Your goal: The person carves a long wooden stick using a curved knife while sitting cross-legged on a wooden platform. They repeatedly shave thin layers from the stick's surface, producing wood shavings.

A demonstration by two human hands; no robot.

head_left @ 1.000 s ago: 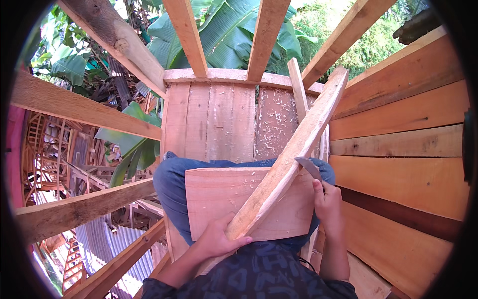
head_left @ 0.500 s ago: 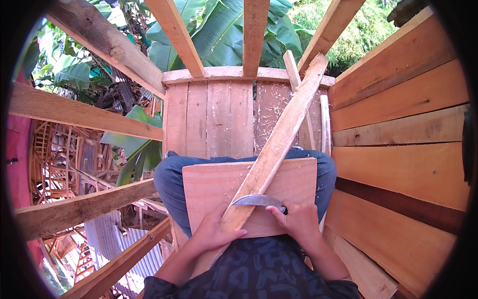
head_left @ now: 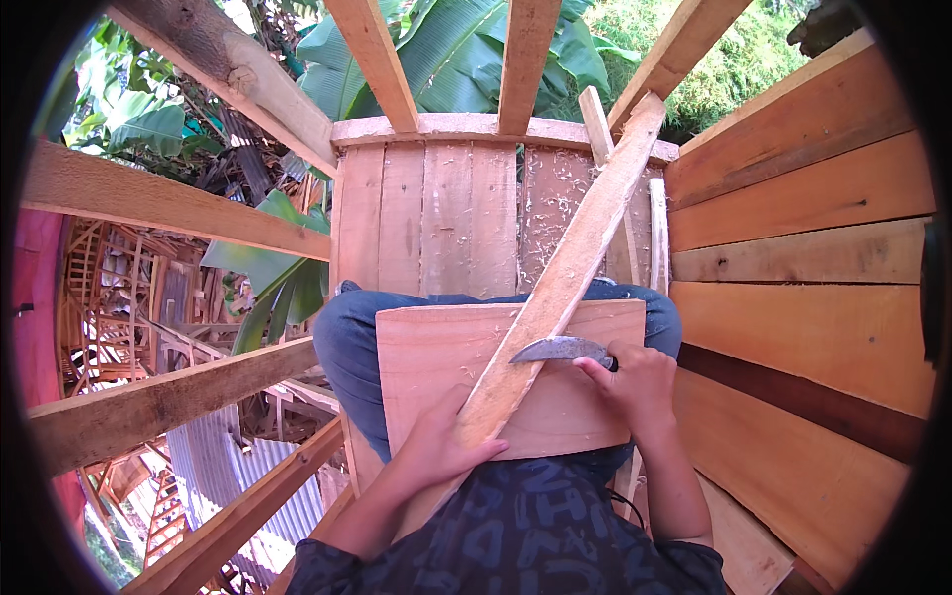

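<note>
A long, narrow strip of wood [head_left: 570,263] slants from my waist up and away to the far right, across a square board [head_left: 585,407] on my lap. My left hand [head_left: 443,441] is closed round the near part of the strip, thumb lying over its top. In my right hand [head_left: 640,382] is a knife with a curved blade [head_left: 560,349], its dark handle mostly hidden in the fist. The blade lies across the strip, tip pointing left, near the middle of the lap board.
Wood shavings [head_left: 555,198] litter the plank floor [head_left: 397,218] ahead. On my right rises a plank wall [head_left: 793,268]. Timber bars [head_left: 169,387] run along the open left side, with corrugated sheets [head_left: 223,466] below. A thinner stick [head_left: 623,248] lies under the strip's far part.
The knife and my right hand have moved away from me, up along the strip. My left hand keeps its hold on the strip. The whole view has shifted slightly.
</note>
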